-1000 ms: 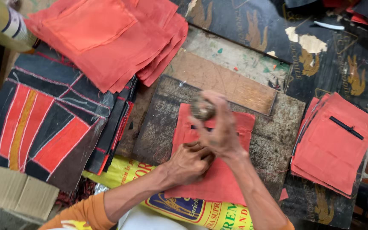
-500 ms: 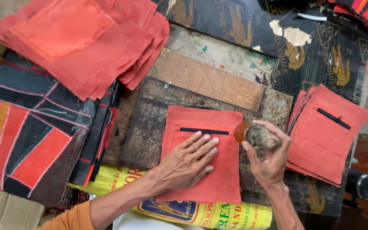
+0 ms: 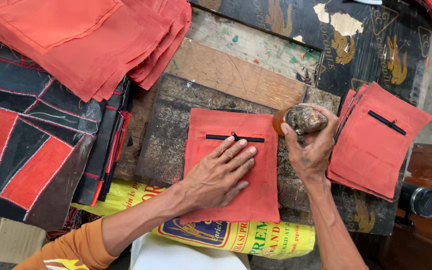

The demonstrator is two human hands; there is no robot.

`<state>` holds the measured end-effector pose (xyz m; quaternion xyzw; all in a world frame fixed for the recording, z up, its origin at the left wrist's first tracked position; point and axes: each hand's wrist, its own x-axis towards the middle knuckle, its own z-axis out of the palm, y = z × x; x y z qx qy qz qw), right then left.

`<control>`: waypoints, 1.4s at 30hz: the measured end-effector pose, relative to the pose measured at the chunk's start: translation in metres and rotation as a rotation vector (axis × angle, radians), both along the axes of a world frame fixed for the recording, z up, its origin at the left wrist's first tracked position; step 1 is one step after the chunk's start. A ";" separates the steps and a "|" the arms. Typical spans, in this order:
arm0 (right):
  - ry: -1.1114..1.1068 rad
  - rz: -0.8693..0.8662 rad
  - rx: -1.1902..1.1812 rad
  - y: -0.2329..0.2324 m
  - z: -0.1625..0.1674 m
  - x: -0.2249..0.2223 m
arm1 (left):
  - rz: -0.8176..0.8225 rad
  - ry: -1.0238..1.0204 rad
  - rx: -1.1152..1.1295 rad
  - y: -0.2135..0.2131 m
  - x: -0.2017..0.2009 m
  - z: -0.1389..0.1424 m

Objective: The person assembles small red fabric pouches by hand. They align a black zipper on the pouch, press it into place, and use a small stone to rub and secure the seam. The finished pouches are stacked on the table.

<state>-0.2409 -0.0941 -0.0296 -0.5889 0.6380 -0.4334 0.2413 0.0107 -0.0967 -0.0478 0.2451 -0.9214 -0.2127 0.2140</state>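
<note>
Centrally, on dark worn wooden board point(image 3: 168, 135) atop table point(image 3: 236, 55): red fabric panel point(image 3: 256, 200) with short black zipper point(image 3: 235, 137) sewn across its upper part. Left hand point(image 3: 218, 175) flat on panel, palm down, fingers spread and pointing toward 1 o'clock, fingertips just below zipper; grip wide open, pressing, clasping nothing. Right hand point(image 3: 312, 145) at 3 o'clock of panel, just off its upper right corner, grip closed round small amber bottle point(image 3: 298, 120) with grimy crusted top, bottle tilted on its side, orange end toward panel. Whether bottle touches fabric: cannot tell.

At 3 o'clock beyond right hand: stack of red zippered panels point(image 3: 376, 145), top one showing black zipper, lying askew on dark printed sheet point(image 3: 376, 45). At 10 to 11 o'clock: large pile of plain red fabric pieces point(image 3: 91, 45), fanned out, overlapping stack of black-and-red patchwork panels point(image 3: 26, 150) at 9 o'clock, edges of more such panels stacked just beside board. At 6 o'clock, under panel's lower edge and forearms: yellow printed sack point(image 3: 256, 237). Orange sleeve point(image 3: 71, 247) on left arm at 7 o'clock. At 4 o'clock, near frame edge: dark round container point(image 3: 423, 200) on brown wooden surface.
</note>
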 end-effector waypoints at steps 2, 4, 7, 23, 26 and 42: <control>-0.094 0.078 -0.058 0.009 0.001 -0.002 | 0.009 0.012 0.008 0.001 0.000 0.000; -0.143 0.107 -0.103 0.026 0.003 0.000 | -0.002 -0.007 0.010 0.001 -0.001 0.000; -0.172 0.086 -0.106 0.031 -0.001 0.004 | 0.016 -0.017 0.003 0.000 -0.001 0.002; -0.188 0.000 -0.028 0.071 0.007 0.026 | 0.000 0.006 -0.015 0.002 -0.001 -0.003; -0.184 -0.004 -0.026 0.070 0.011 0.029 | 0.027 0.061 -0.001 0.005 0.001 -0.002; -0.170 -0.117 -0.121 0.072 0.008 0.042 | 0.002 0.018 -0.030 0.006 0.005 -0.001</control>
